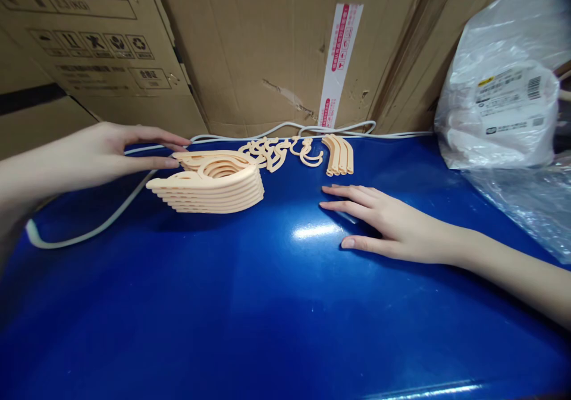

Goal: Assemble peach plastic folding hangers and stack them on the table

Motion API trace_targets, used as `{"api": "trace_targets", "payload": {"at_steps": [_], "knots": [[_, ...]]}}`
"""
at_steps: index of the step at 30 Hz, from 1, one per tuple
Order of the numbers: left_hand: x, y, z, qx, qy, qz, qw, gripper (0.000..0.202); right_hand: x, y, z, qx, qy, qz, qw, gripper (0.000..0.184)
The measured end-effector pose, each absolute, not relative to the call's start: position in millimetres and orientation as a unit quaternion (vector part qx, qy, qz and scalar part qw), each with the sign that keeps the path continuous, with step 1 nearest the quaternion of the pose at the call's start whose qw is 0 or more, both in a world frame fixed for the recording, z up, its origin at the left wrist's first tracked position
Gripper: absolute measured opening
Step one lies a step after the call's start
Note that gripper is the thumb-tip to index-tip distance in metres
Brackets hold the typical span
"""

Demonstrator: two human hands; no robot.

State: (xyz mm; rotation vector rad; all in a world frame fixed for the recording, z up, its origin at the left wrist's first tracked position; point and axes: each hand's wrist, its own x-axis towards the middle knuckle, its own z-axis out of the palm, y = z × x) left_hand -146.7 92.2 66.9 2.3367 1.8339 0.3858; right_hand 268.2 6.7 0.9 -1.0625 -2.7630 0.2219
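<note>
A stack of several peach plastic hanger parts (214,183) lies on the glossy blue table (267,316). My left hand (111,153) reaches in from the left with fingers stretched out; its fingertips touch the top of the stack at its left end. My right hand (383,221) lies flat and open on the table, palm down, right of the stack and holding nothing. Behind the stack lie loose peach hooks (281,150) and a small bundle of curved peach strips (339,155), just beyond my right fingertips.
Large cardboard boxes (267,49) stand along the back edge. A white cable (102,221) runs along the back and curls to the left front. A clear plastic bag with a labelled packet (504,96) sits at the right, with more plastic film (530,203) below it.
</note>
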Motion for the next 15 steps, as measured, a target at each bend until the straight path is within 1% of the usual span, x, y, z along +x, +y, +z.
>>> {"api": "trace_targets", "payload": {"at_steps": [5,10,15], "knots": [[-140.1,90.9,65.7,0.774,0.613,0.139,0.078,0.097,268.6,6.9,0.4,-0.355,-0.927,0.076,0.092,0.06],[-140.3,88.5,67.5,0.787,0.604,0.109,0.062,0.09,268.7,7.1,0.2,-0.354,-0.926,0.085,0.095,0.06],[-140.5,85.2,70.0,0.786,0.602,0.123,0.068,0.094,268.5,7.1,0.2,-0.354,-0.926,0.085,0.099,0.06]]}}
